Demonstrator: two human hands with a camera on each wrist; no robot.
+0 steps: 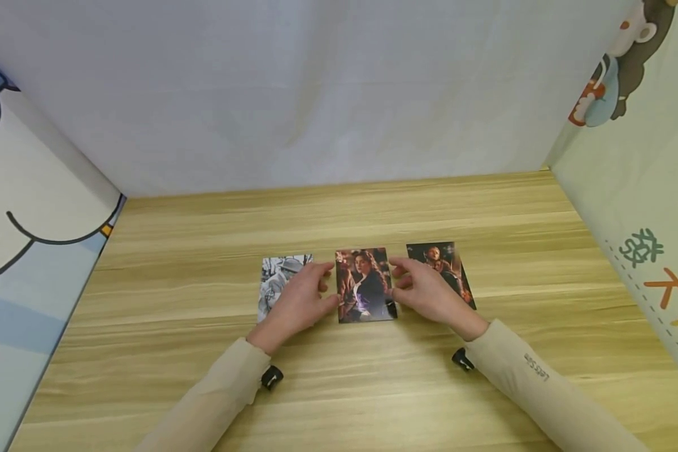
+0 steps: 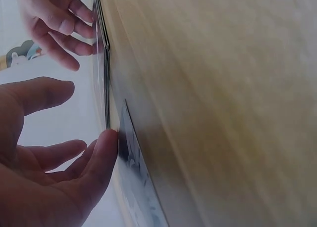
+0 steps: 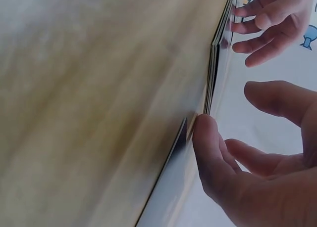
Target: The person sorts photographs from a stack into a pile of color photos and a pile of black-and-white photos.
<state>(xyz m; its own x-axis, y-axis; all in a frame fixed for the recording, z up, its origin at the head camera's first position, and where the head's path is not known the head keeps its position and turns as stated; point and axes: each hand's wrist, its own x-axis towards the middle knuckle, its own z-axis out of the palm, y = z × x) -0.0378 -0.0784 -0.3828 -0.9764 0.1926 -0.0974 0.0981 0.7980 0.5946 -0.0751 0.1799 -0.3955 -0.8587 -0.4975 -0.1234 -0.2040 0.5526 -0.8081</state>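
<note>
A small stack of glossy photo cards (image 1: 366, 285) lies in the middle of the table, its layered edges showing in both wrist views. On the top card is a long-haired person in dark clothes. My left hand (image 1: 302, 298) is at the stack's left edge, thumb and fingers spread apart. At the right edge my right hand (image 1: 429, 294) mirrors it, fingers loosely bent, nothing pinched between them. Under the left hand lies a black-and-white photo card (image 1: 270, 282), partly hidden. A dark photo card (image 1: 456, 270) is partly covered by the right hand.
The wood-grain table (image 1: 367, 383) runs back to a white cloth wall (image 1: 316, 100). Printed cartoon panels stand at the left (image 1: 45, 188) and right (image 1: 616, 188). Black wrist straps show below both cream sleeves (image 1: 215, 395).
</note>
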